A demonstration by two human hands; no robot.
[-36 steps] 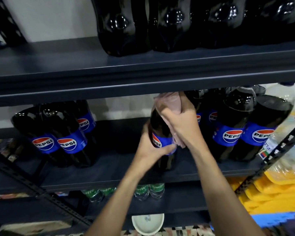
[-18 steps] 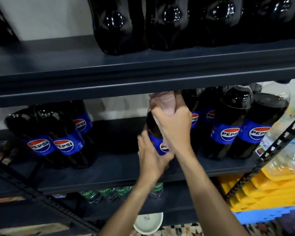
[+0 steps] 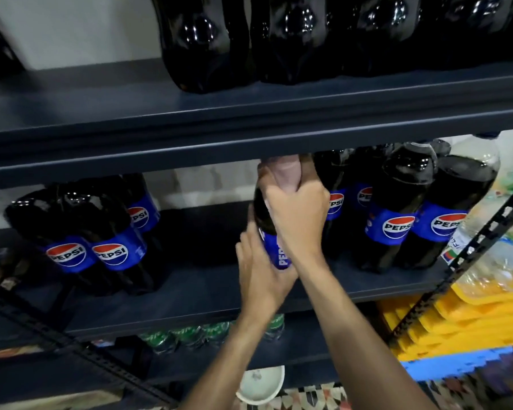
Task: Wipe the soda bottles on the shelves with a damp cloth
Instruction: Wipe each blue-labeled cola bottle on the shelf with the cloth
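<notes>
Pink cloth [image 3: 283,176] in right hand [image 3: 300,221], left hand [image 3: 261,281] gripping one Pepsi bottle [image 3: 271,247].

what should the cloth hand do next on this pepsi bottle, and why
Probably draw the right hand down, dragging the pink cloth from the neck toward the blue label. The cloth sits bunched at the top of the Pepsi bottle, just under the upper shelf, with the dark body below it uncovered, and the left hand grips the label area, steadying the bottle for that stroke.
</notes>
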